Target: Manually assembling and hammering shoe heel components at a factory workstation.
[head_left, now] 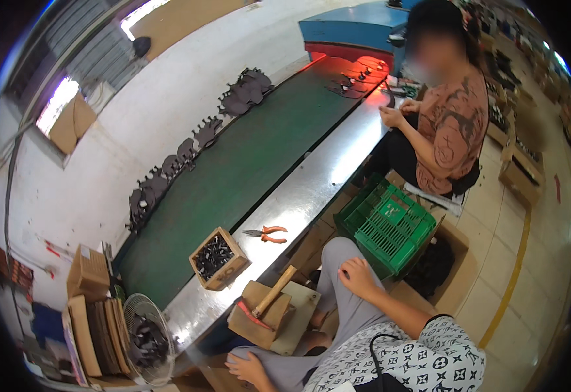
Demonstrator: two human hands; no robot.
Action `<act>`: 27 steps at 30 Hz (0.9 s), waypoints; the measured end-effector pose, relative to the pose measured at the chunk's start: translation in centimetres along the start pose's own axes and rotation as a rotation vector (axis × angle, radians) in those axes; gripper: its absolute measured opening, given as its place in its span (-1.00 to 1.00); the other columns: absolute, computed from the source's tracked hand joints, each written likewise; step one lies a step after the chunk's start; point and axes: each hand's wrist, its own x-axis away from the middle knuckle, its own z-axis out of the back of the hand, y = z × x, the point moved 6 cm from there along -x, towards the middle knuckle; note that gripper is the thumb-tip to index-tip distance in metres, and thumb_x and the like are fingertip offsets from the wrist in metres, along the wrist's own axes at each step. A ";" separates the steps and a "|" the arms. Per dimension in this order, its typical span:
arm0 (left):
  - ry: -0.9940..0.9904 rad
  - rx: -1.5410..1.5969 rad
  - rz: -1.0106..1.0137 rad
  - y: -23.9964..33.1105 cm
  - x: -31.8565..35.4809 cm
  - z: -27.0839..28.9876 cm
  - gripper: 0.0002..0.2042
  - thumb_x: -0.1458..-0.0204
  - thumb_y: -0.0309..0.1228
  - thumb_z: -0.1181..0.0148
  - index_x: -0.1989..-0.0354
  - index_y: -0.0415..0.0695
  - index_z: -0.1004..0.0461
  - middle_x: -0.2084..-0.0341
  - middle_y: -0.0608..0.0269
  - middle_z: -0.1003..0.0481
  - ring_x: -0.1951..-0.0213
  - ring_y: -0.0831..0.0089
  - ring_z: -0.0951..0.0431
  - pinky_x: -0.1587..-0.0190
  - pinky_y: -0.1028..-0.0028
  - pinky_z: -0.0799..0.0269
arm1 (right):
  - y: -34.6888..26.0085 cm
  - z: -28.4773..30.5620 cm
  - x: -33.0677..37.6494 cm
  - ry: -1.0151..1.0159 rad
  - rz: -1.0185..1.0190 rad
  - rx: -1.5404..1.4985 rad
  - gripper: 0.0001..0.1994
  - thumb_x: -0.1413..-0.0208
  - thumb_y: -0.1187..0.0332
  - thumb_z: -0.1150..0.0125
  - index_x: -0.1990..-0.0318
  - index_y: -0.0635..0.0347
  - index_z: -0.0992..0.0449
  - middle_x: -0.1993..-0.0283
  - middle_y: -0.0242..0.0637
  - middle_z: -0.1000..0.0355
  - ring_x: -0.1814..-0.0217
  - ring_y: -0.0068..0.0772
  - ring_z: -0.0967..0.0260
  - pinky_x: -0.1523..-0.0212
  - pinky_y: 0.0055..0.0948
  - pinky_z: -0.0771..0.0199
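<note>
My right hand (357, 277) rests on my right knee in grey trousers, fingers loosely spread and holding nothing. My left hand (249, 369) lies flat on my left thigh near the lower edge, also holding nothing. In front of my knees a wooden-handled hammer (273, 292) leans on a wooden block (254, 321). A small wooden box (202, 253) of dark small parts stands on the steel bench (311, 189). Orange-handled pliers (267, 234) lie just beyond the box.
A green conveyor belt (233, 176) runs beside the bench, with dark cut pieces (168, 170) along its far edge. A seated person (445, 124) works further up by a blue machine (350, 29). A green crate (390, 225), cardboard boxes (455, 245) and a fan (145, 340) stand nearby.
</note>
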 end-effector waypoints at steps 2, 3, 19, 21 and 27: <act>0.026 0.019 -0.023 0.4 -0.4 0.1 -0.34 -0.07 -0.06 -0.14 -0.37 0.09 -0.16 -0.32 -0.19 -0.09 -0.15 -0.20 -0.29 -0.08 -0.12 -0.33 | 0.4 0.3 0.2 0.029 0.016 -0.033 -0.87 -0.04 0.30 -0.22 0.42 0.13 -0.48 0.35 -0.34 -0.45 0.16 -0.19 -0.34 0.08 -0.20 -0.22; 0.039 0.011 -0.041 0.7 -0.8 0.1 -0.34 -0.07 -0.06 -0.14 -0.37 0.09 -0.16 -0.32 -0.19 -0.09 -0.15 -0.20 -0.29 -0.08 -0.12 -0.33 | 0.7 0.6 0.0 0.025 -0.001 -0.025 -0.87 -0.04 0.30 -0.22 0.42 0.13 -0.48 0.35 -0.34 -0.45 0.16 -0.19 -0.34 0.08 -0.20 -0.22; -0.135 -0.040 -0.109 1.2 -6.4 -1.4 -0.59 -0.13 -0.14 0.10 0.03 -0.08 -0.56 0.00 -0.01 -0.48 -0.03 -0.05 -0.46 -0.05 -0.04 -0.35 | -44.9 -2.6 9.5 -1.649 1.024 -1.135 -0.50 -0.37 0.06 0.21 0.12 0.38 -0.51 0.05 0.17 -0.47 -0.02 0.21 -0.38 -0.05 -0.07 -0.38; -0.095 -0.042 -0.076 0.8 -6.2 -1.4 -0.60 -0.12 -0.13 0.09 0.05 -0.05 -0.58 0.01 0.02 -0.49 -0.03 -0.03 -0.46 -0.04 -0.02 -0.32 | -47.5 -2.4 11.7 -1.769 1.161 -0.997 -0.45 -0.38 0.03 0.28 0.12 0.40 -0.51 0.07 0.21 -0.47 -0.02 0.23 -0.38 -0.03 -0.05 -0.37; -0.090 -0.037 -0.018 -0.5 -6.6 -2.2 -0.61 -0.07 -0.13 0.05 0.09 -0.04 -0.60 0.05 0.05 -0.51 -0.02 0.01 -0.45 -0.03 0.00 -0.32 | -47.8 -0.6 12.6 -1.920 1.185 -1.054 -0.37 -0.27 -0.22 0.23 0.01 0.17 -0.53 -0.05 0.04 -0.49 -0.05 0.11 -0.43 -0.08 0.06 -0.35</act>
